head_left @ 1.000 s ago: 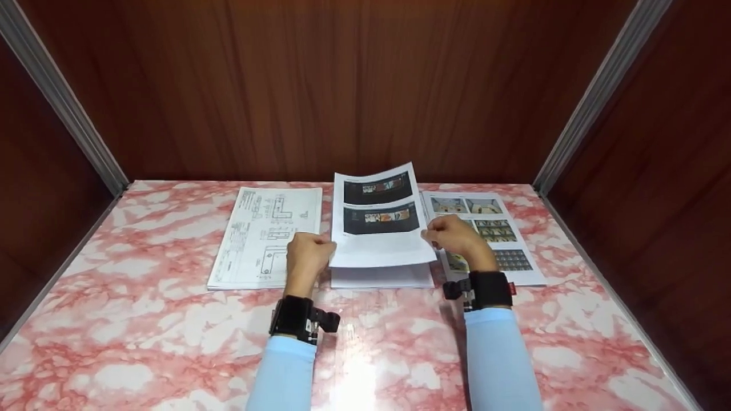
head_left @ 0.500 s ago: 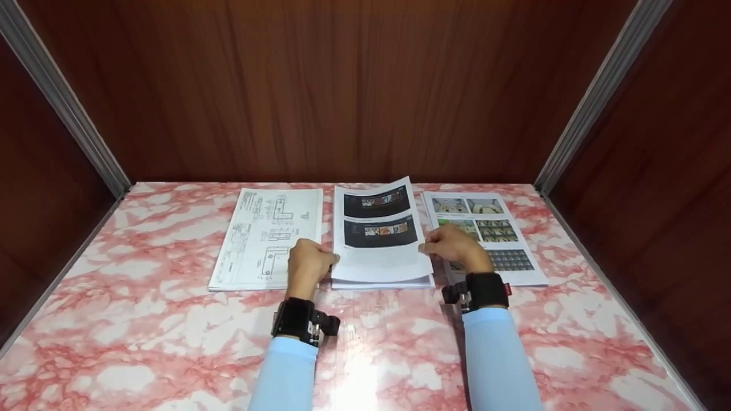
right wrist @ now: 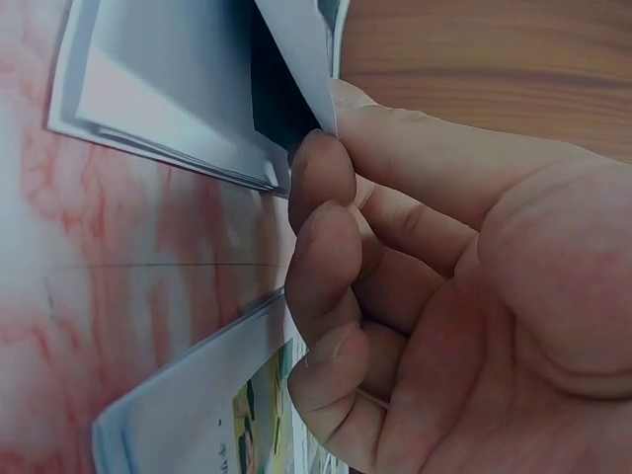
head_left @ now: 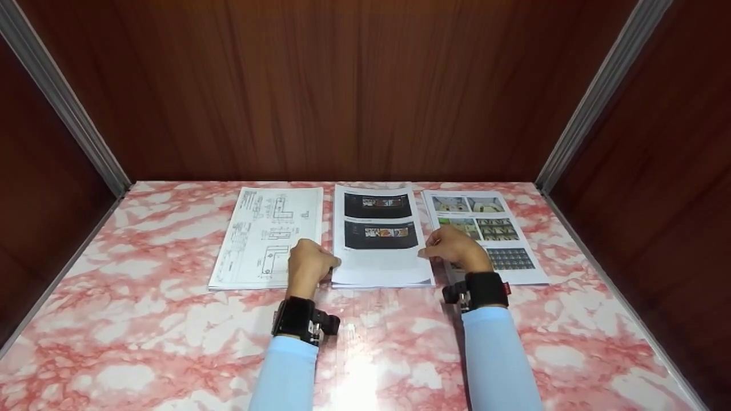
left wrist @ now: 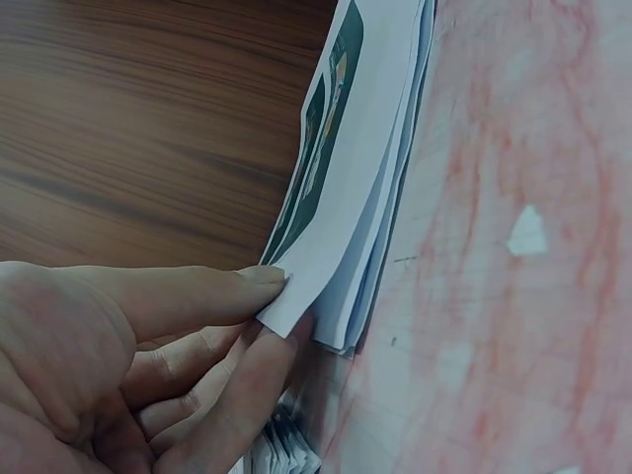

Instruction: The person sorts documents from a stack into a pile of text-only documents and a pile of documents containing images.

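A printed sheet of paper (head_left: 380,260) with two dark pictures lies over the middle paper stack (head_left: 381,285) in the head view. My left hand (head_left: 308,262) pinches its left edge between thumb and forefinger. On the other side my right hand (head_left: 455,248) pinches the right edge. Seen from the left wrist, the sheet's near corner (left wrist: 286,306) is slightly raised above the stacked pages. From the right wrist, the sheet (right wrist: 306,64) stands a little apart from the paper below, its edge between thumb and index finger (right wrist: 324,168), the other fingers curled.
Left of the middle stack lies a stack of technical drawings (head_left: 240,245), partly under my left hand. To the right is a stack of photo printouts (head_left: 514,271), overlapped by my right hand. Brown wood-grain panels (head_left: 354,91) rise behind the red-and-white marbled table (head_left: 171,348).
The sheet has come down from a raised, curved position to lie almost flat over the middle stack. Both hands have lowered slightly with it and keep their hold on its edges.
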{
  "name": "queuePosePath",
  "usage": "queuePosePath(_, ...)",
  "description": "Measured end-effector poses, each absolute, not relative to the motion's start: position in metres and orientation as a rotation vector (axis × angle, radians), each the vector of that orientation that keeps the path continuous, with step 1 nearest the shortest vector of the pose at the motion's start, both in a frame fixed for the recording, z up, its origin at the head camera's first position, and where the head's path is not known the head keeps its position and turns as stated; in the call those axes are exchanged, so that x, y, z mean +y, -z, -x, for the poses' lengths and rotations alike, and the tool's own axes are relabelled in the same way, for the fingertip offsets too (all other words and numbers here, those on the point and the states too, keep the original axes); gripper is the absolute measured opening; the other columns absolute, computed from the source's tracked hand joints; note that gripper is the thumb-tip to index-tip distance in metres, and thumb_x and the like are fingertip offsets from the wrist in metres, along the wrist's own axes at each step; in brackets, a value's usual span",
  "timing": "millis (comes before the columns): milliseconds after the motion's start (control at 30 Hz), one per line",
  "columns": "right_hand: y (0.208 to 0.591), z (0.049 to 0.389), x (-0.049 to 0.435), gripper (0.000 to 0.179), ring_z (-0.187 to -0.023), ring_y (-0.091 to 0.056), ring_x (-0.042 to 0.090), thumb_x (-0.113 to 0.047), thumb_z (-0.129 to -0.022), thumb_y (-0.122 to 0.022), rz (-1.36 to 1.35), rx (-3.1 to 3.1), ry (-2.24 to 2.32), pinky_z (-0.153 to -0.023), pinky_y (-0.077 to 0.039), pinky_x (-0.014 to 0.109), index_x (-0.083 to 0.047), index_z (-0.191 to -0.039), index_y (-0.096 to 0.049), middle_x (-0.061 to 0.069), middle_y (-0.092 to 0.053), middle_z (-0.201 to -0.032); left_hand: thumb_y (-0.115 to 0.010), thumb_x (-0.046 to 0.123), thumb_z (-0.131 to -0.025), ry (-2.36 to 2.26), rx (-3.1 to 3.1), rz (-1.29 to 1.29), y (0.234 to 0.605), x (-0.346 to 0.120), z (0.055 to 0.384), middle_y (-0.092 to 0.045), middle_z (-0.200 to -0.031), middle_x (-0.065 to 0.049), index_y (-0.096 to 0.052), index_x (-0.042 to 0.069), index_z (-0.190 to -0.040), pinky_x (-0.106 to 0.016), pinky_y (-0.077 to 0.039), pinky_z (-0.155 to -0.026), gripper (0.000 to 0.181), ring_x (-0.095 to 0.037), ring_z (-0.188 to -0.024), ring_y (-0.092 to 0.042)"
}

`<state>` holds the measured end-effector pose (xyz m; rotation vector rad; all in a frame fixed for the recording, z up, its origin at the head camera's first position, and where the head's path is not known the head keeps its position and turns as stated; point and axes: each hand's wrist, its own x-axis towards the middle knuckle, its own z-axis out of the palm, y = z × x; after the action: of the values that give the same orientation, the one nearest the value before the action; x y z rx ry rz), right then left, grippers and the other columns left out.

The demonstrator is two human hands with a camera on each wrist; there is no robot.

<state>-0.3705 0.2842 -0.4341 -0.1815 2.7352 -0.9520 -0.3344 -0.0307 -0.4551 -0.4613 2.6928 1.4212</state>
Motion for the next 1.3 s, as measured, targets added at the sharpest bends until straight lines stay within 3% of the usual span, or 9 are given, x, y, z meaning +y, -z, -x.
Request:
queuePosePath(467,0.436,0.370,0.284,0.024,-0.071,-0.054,0.017,-0.024,-0.088,-0.080,0.153,2.727,0.881,-0.064,-0.044,0.030,-0.004,-0.092,-0.067,0.002,-0.064,-0.077,-0.087,0.015,-0.075,-1.254,2.763,0.467,0.452,-0.031,0.334,-0.066,-0.056,-0.001,-0.077,0.007,-0.075,-0.034,-0.054,-0.069,0.013,-0.017,-0.054,-0.063)
queuePosePath(667,0.434,0.369,0.285,0.023,-0.072,-0.053,0.017,-0.025,-0.087,-0.080,0.153,2.721,0.847,-0.063,-0.044,0.030,-0.005,-0.090,-0.069,0.002,-0.064,-0.079,-0.087,0.016,-0.075,-1.215,2.740,0.499,0.446,-0.032,0.334,-0.065,-0.055,-0.003,-0.073,0.004,-0.073,-0.031,-0.052,-0.061,0.020,-0.017,-0.051,-0.063)
queuePosePath(967,0.418,0.363,0.296,0.028,-0.077,-0.058,0.022,-0.027,-0.095,-0.071,0.139,2.733,0.851,-0.064,-0.046,0.032,0.000,-0.103,-0.069,0.013,-0.068,-0.093,-0.085,0.016,-0.083,-1.429,2.696,0.457,0.429,-0.035,0.331,-0.075,-0.075,-0.014,-0.075,0.002,-0.083,-0.029,-0.052,-0.057,0.017,-0.023,-0.062,-0.073)
queuePosePath(1133,0.418,0.363,0.305,0.024,-0.069,-0.056,0.020,-0.022,-0.097,-0.069,0.168,2.685,0.935,-0.064,-0.046,0.032,0.002,-0.100,-0.069,0.014,-0.068,-0.085,-0.083,0.015,-0.086,-1.480,2.615,0.432,0.433,-0.035,0.331,-0.076,-0.077,-0.018,-0.075,0.000,-0.086,-0.029,-0.055,-0.053,0.017,-0.027,-0.064,-0.075)
queuePosePath(1300,0.414,0.361,0.313,0.027,-0.067,-0.056,0.016,-0.025,-0.099,-0.067,0.174,2.663,0.939,-0.066,-0.047,0.031,0.002,-0.100,-0.068,0.008,-0.066,-0.079,-0.081,0.018,-0.088,-1.509,2.653,0.400,0.435,-0.032,0.331,-0.076,-0.075,-0.014,-0.074,0.003,-0.088,-0.025,-0.052,-0.048,0.016,-0.022,-0.058,-0.072)
